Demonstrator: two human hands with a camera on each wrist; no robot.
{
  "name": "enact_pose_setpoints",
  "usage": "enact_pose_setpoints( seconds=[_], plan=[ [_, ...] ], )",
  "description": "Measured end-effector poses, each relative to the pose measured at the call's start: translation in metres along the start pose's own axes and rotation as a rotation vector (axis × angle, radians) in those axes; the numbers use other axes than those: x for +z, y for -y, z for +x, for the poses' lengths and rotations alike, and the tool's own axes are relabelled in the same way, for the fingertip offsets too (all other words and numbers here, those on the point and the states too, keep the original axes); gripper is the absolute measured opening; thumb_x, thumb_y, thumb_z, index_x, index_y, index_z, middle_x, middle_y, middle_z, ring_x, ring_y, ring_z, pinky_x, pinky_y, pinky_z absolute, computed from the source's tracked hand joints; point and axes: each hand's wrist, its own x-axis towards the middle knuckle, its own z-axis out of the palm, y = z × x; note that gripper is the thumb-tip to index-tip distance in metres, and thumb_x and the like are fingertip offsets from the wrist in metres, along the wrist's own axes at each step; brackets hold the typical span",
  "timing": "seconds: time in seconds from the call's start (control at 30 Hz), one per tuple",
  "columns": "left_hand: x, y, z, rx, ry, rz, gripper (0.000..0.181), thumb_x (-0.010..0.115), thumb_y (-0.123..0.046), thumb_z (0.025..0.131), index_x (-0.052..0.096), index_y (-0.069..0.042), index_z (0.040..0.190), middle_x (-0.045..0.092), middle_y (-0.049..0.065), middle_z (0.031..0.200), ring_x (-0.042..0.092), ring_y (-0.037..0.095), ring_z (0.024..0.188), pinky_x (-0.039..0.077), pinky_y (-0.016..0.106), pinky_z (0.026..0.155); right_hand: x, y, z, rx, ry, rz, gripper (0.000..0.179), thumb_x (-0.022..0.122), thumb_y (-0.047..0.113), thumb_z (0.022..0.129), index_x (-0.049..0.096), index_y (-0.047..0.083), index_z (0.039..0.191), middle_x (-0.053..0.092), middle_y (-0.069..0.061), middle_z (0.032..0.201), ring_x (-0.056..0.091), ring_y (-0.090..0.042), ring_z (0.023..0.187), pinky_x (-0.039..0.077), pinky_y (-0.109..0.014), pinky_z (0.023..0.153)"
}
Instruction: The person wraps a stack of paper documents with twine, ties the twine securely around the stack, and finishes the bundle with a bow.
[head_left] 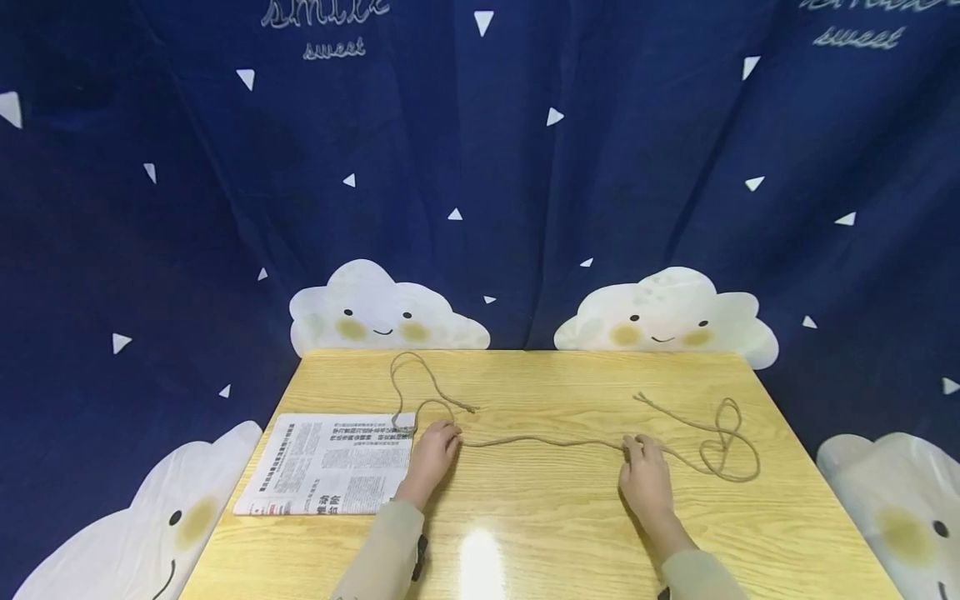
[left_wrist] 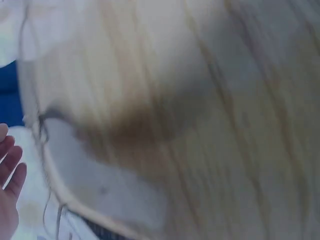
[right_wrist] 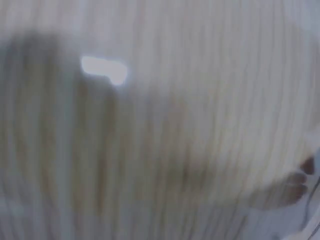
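A thin brown rope (head_left: 540, 440) lies across the table, its middle stretch running fairly straight between the two hands. The left hand (head_left: 431, 457) pinches it by the newspaper's right edge; the rope bends sharply there. Farther right, the right hand (head_left: 647, 477) holds the rope at its fingertips, back of the hand up. Loose curves of rope spread beyond each hand. Several fingers of the left hand (left_wrist: 11, 185) are visible at the edge of the left wrist view, with the thumb grip hidden. Only the right hand's fingertips (right_wrist: 296, 190) show in the right wrist view, near the rope (right_wrist: 310, 205).
A folded newspaper (head_left: 322, 467) lies on the left of the wooden table (head_left: 540, 533), with part of the rope over its upper right corner. Behind the table hangs a dark blue curtain (head_left: 495, 167) with white triangles and smiling clouds.
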Motion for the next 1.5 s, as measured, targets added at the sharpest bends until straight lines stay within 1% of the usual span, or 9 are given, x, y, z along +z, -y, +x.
enact_pose_setpoints(
  seconds=[0.13, 0.2, 0.37, 0.5, 0.63, 0.83, 1.1, 1.33, 1.5],
  plan=[
    [-0.021, 0.011, -0.007, -0.101, -0.102, -0.019, 0.01, 0.063, -0.005, 0.084, 0.066, -0.002, 0.093, 0.064, 0.006, 0.09, 0.061, 0.021, 0.084, 0.054, 0.028, 0.072, 0.011, 0.03, -0.003, -0.055, -0.032, 0.096, 0.027, 0.055, -0.005, 0.08, 0.057, -0.006, 0.107, 0.054, -0.021, 0.102, 0.055, -0.032, 0.088, 0.051, -0.042, 0.074],
    [-0.033, 0.019, -0.013, -0.171, -0.156, -0.024, 0.011, 0.062, -0.005, 0.084, 0.066, -0.002, 0.094, 0.064, 0.007, 0.09, 0.061, 0.021, 0.084, 0.054, 0.03, 0.073, 0.018, 0.046, -0.004, -0.045, 0.005, 0.199, 0.019, 0.055, -0.006, 0.082, 0.06, -0.004, 0.1, 0.059, -0.015, 0.096, 0.058, -0.025, 0.083, 0.053, -0.034, 0.069],
    [-0.057, 0.047, -0.029, -0.345, -0.311, -0.022, 0.014, 0.06, -0.003, 0.085, 0.065, 0.002, 0.097, 0.063, 0.014, 0.093, 0.06, 0.029, 0.088, 0.052, 0.04, 0.078, 0.032, 0.085, -0.006, 0.071, 0.22, 0.515, 0.013, 0.054, -0.007, 0.084, 0.064, -0.001, 0.091, 0.064, -0.008, 0.083, 0.058, -0.013, 0.069, 0.051, -0.02, 0.058],
    [-0.073, 0.07, -0.043, -0.49, -0.42, -0.011, 0.017, 0.054, -0.001, 0.087, 0.062, 0.005, 0.101, 0.061, 0.02, 0.095, 0.057, 0.034, 0.09, 0.048, 0.046, 0.079, 0.042, 0.113, -0.003, 0.098, 0.423, 0.722, 0.015, 0.053, -0.002, 0.087, 0.061, -0.006, 0.099, 0.063, -0.01, 0.084, 0.059, -0.015, 0.07, 0.05, -0.018, 0.059],
    [-0.086, 0.086, -0.056, -0.667, -0.44, 0.004, 0.024, 0.049, -0.002, 0.088, 0.056, 0.007, 0.109, 0.056, 0.024, 0.103, 0.05, 0.04, 0.1, 0.039, 0.051, 0.088, 0.049, 0.139, -0.001, 0.085, 0.626, 0.875, 0.031, 0.055, 0.006, 0.089, 0.054, -0.008, 0.116, 0.062, -0.016, 0.1, 0.06, -0.023, 0.087, 0.052, -0.021, 0.071],
    [-0.106, 0.105, -0.077, -0.84, -0.389, 0.038, 0.041, 0.046, -0.002, 0.082, 0.043, 0.012, 0.12, 0.042, 0.031, 0.121, 0.034, 0.047, 0.116, 0.023, 0.058, 0.098, 0.058, 0.176, 0.001, 0.09, 0.837, 1.04, 0.048, 0.05, 0.013, 0.093, 0.035, -0.01, 0.133, 0.046, -0.025, 0.129, 0.047, -0.036, 0.117, 0.045, -0.037, 0.095],
    [-0.129, 0.131, -0.105, -1.013, -0.209, 0.04, 0.059, 0.043, -0.007, 0.082, 0.023, 0.015, 0.132, 0.02, 0.033, 0.136, 0.016, 0.046, 0.128, 0.013, 0.061, 0.102, 0.07, 0.215, -0.001, 0.118, 1.006, 1.194, 0.059, 0.046, 0.012, 0.093, 0.018, -0.007, 0.141, 0.03, -0.025, 0.142, 0.033, -0.038, 0.128, 0.033, -0.046, 0.104],
    [-0.137, 0.141, -0.112, -1.027, -0.023, 0.013, 0.06, 0.044, -0.014, 0.085, 0.021, 0.015, 0.133, 0.021, 0.033, 0.135, 0.018, 0.048, 0.125, 0.016, 0.064, 0.101, 0.073, 0.237, -0.004, 0.137, 1.02, 1.178, 0.065, 0.051, 0.01, 0.089, 0.017, -0.005, 0.142, 0.027, -0.023, 0.144, 0.033, -0.036, 0.129, 0.034, -0.044, 0.104],
    [-0.139, 0.143, -0.12, -1.039, 0.007, 0.004, 0.061, 0.048, -0.02, 0.085, 0.023, 0.014, 0.13, 0.017, 0.035, 0.133, 0.014, 0.049, 0.125, 0.012, 0.068, 0.099, 0.075, 0.25, -0.006, 0.142, 1.068, 1.212, 0.068, 0.05, 0.009, 0.088, 0.012, -0.006, 0.142, 0.022, -0.024, 0.146, 0.033, -0.037, 0.128, 0.032, -0.045, 0.105]
  ],
)
